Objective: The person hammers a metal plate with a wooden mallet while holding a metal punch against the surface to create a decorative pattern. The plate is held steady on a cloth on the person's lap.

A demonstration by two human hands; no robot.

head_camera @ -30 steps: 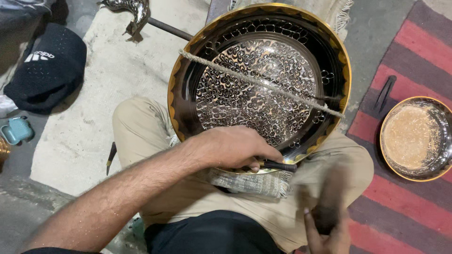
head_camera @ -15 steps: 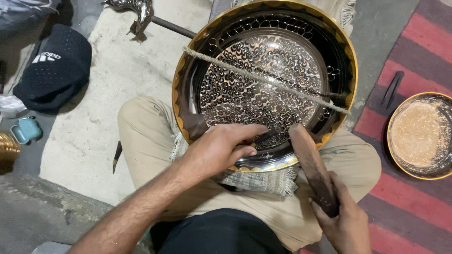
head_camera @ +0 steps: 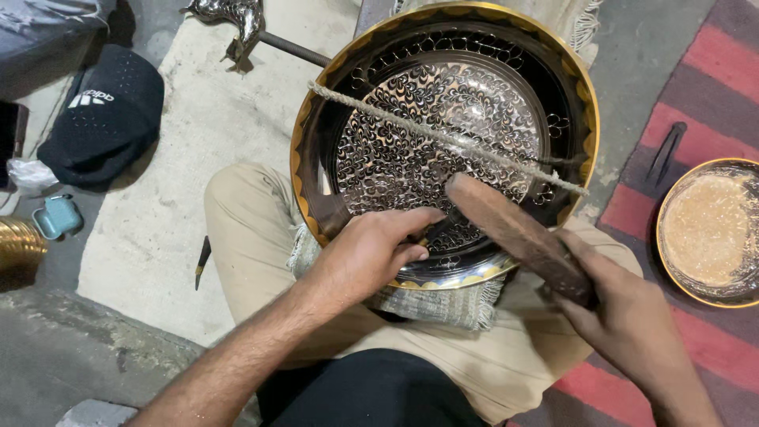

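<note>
**Now the wooden block is down on the plate**

Now your right hand (head_camera: 632, 324) has brought the long brown wooden block (head_camera: 518, 235) down. A moment ago it was up by your lap. Its far end is now right by the small dark metal tool (head_camera: 437, 228) that your left hand (head_camera: 368, 257) pinches in closed fingers. Your right fingers grip the block tight. The big round carved metal plate with a gold rim (head_camera: 443, 142) leans on your knees, with a rough rope (head_camera: 443, 138) across it.
</note>
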